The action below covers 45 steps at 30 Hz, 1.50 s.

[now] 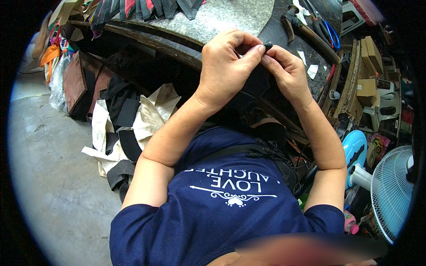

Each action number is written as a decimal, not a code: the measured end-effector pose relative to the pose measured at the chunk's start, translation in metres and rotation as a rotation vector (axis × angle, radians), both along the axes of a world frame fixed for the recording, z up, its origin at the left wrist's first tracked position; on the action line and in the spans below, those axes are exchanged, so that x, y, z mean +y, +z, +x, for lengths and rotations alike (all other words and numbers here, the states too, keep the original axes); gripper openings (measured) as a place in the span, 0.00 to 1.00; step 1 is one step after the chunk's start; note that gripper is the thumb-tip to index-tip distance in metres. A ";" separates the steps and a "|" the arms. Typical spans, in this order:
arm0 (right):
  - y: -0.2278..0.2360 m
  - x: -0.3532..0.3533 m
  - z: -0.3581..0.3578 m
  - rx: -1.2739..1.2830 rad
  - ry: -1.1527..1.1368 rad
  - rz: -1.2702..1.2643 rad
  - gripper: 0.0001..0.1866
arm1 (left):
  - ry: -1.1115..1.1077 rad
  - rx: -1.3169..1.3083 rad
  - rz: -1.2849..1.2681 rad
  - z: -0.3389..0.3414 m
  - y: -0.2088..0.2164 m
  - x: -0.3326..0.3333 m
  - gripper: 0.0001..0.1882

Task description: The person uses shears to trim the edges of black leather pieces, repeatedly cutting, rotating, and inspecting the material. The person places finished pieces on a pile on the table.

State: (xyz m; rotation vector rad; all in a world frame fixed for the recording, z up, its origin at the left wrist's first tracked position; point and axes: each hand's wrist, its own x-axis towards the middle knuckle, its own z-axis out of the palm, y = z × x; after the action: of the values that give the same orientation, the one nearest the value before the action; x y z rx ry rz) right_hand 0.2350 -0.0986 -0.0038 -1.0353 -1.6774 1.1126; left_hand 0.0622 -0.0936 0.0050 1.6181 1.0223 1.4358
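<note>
My left hand (230, 62) and my right hand (287, 73) meet over the near edge of the workbench. Thumbs and fingers of both are pinched on a small black piece (267, 46), whose folded or rounded end sticks up between the fingertips. Its exact kind cannot be made out. Dark material (257, 84) shows below the hands, and I cannot tell whether it joins the piece.
A grey stone slab (213, 24) lies on the bench with black and red strips (146, 9) at its far side. To the right are a hammer (313, 37) and blue-handled scissors (333, 35). White and black scraps (133, 128) pile at left; a fan (392, 190) stands at right.
</note>
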 end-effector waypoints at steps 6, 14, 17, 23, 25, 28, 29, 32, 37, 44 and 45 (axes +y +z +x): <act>0.004 -0.002 0.002 -0.044 0.011 -0.013 0.08 | -0.015 -0.027 -0.081 0.002 -0.001 0.002 0.05; 0.007 -0.001 -0.004 -0.042 -0.035 -0.012 0.08 | 0.003 0.083 -0.005 -0.003 0.000 -0.001 0.06; 0.018 0.003 0.005 -0.185 0.103 -0.031 0.10 | 0.043 0.071 0.019 -0.006 0.003 -0.002 0.04; 0.056 0.074 0.101 -0.746 -0.395 0.610 0.14 | 0.139 0.049 0.324 -0.030 0.004 -0.009 0.06; 0.056 0.102 0.150 -1.149 -0.494 0.551 0.20 | 0.180 0.120 0.324 -0.036 0.001 -0.013 0.06; 0.034 0.141 0.208 -1.274 -0.342 0.106 0.25 | 0.200 0.197 0.300 -0.041 0.000 -0.013 0.08; 0.025 0.149 0.221 -1.332 -0.323 0.067 0.26 | 0.187 0.157 0.326 -0.042 0.000 -0.014 0.09; 0.017 0.168 0.248 -1.311 -0.262 0.052 0.25 | 0.197 0.203 0.356 -0.047 0.001 -0.017 0.09; 0.051 0.146 0.236 -0.610 -0.596 -0.433 0.25 | 0.232 0.264 0.476 -0.060 0.000 -0.020 0.10; 0.085 0.008 0.107 -0.135 -0.051 -0.397 0.22 | 0.216 0.418 0.728 -0.068 0.000 -0.011 0.12; 0.087 -0.007 0.090 -0.218 -0.022 -0.492 0.25 | 0.205 0.435 0.765 -0.068 0.000 -0.011 0.13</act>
State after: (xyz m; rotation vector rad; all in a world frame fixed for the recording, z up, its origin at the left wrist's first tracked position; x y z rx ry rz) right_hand 0.3247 -0.1060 0.0837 -1.5252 -1.5854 1.4833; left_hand -0.0055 -0.1043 0.0055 2.5170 0.9378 1.7870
